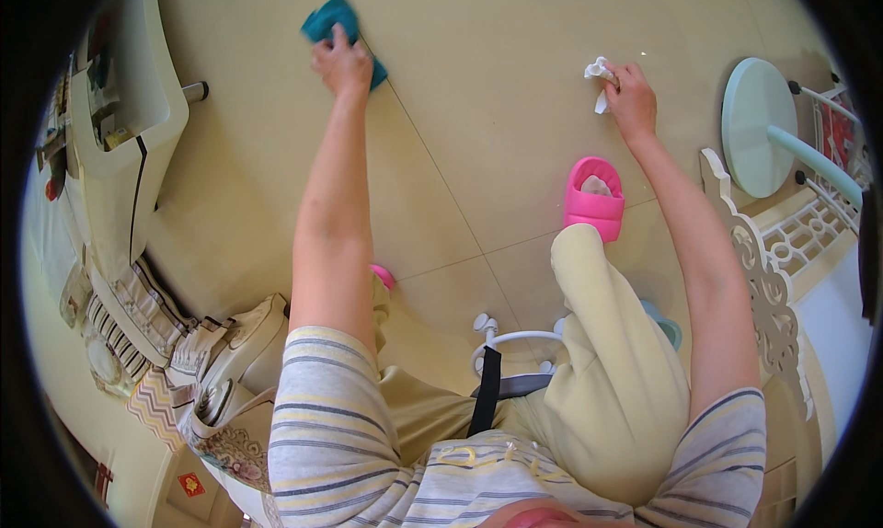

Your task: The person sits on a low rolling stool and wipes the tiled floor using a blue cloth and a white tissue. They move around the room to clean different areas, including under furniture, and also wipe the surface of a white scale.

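My left hand (343,64) is stretched far forward over the tiled floor (469,114), pressing on a teal cloth (332,21). Part of the cloth sticks out to the right beneath the hand. Crumpled white tissue (599,68) is pinched between the fingers of my right hand (629,97), just above the floor at the right. A tiny white scrap (643,53) lies on the tiles beyond that hand. Below it is a pink slipper (594,200) on my foot.
A wheeled white seat frame (519,336) is beneath me. At the right stand a pale green round-based stand (752,128) and a white scrollwork panel (752,252). A white cabinet (159,107) with a projecting leg and an upholstered sofa (234,417) line the left side.
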A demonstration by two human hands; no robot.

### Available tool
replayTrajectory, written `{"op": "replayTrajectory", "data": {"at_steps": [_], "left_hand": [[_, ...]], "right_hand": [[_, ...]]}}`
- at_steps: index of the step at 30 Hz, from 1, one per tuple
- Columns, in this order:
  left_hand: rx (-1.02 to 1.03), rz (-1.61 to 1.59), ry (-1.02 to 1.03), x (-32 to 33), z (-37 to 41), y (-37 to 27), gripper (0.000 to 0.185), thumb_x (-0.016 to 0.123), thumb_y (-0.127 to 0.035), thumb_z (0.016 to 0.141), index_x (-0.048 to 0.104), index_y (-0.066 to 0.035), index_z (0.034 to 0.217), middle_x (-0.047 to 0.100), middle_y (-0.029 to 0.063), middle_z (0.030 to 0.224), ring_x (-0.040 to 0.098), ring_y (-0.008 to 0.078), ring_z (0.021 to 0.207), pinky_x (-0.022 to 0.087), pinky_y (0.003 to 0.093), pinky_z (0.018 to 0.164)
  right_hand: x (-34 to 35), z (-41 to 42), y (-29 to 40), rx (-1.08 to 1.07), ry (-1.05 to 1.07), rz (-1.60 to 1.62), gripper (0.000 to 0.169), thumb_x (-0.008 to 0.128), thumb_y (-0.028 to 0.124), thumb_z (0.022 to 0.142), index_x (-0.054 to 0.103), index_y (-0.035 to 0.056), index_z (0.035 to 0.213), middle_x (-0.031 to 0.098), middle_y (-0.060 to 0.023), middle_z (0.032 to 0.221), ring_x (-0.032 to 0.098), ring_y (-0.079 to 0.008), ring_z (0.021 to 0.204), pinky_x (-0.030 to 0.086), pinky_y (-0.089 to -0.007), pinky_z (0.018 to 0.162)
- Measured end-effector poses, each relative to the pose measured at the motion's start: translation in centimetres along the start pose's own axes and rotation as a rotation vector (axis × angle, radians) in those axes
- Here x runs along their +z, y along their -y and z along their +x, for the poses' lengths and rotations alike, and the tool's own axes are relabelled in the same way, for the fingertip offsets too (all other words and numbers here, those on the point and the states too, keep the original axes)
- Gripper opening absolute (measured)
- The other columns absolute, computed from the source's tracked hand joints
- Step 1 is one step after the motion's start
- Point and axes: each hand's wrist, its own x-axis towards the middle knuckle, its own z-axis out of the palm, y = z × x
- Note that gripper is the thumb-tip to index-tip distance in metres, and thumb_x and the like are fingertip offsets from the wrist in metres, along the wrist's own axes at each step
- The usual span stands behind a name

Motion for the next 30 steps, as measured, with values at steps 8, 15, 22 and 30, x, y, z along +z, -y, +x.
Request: {"op": "replayTrajectory", "data": {"at_steps": [8, 15, 22, 30], "left_hand": [[0.613, -0.205, 0.075, -1.1, -10.5, -11.2, 0.044, 0.057, -0.007, 0.071, 0.06, -0.028, 0.11, 0.054, 0.0033, 0.103, 0.051, 0.0266, 0.092, 0.043, 0.0403, 0.066], [0.507, -0.388, 0.249, -7.0, -21.1, -4.5, 0.044, 0.055, 0.001, 0.067, 0.064, -0.022, 0.104, 0.056, 0.0051, 0.098, 0.052, 0.0273, 0.092, 0.047, 0.037, 0.076], [-0.333, -0.035, -0.207, -9.5, -20.2, 16.0, 0.049, 0.054, -0.004, 0.067, 0.059, -0.011, 0.115, 0.055, 0.0179, 0.099, 0.05, 0.0332, 0.094, 0.04, 0.0423, 0.088], [-0.124, -0.132, 0.019, -6.8, -25.2, 5.3, 0.051, 0.055, -0.002, 0.067, 0.059, -0.015, 0.116, 0.051, 0.0145, 0.099, 0.05, 0.0313, 0.09, 0.043, 0.0409, 0.08]], "right_hand": [[1.6, -0.5, 1.1, -0.036, -0.041, 0.031, 0.024, 0.064, 0.012, 0.076, 0.066, 0.0147, 0.099, 0.056, -0.0055, 0.092, 0.06, -0.0269, 0.08, 0.049, -0.0387, 0.068], [2.6, -2.5, 4.0, -0.059, 0.05, 0.037, 0.023, 0.062, 0.013, 0.077, 0.065, 0.0151, 0.1, 0.056, -0.006, 0.096, 0.06, -0.028, 0.084, 0.05, -0.0395, 0.071], [3.3, -2.6, 4.3, -0.077, 0.072, -0.008, 0.024, 0.06, 0.015, 0.08, 0.065, 0.0163, 0.103, 0.056, -0.0059, 0.099, 0.06, -0.0277, 0.085, 0.05, -0.0399, 0.073], [3.4, -4.1, 4.2, -0.118, 0.115, -0.045, 0.026, 0.059, 0.015, 0.08, 0.064, 0.0172, 0.106, 0.056, -0.006, 0.102, 0.06, -0.0276, 0.087, 0.05, -0.0392, 0.075]]}}
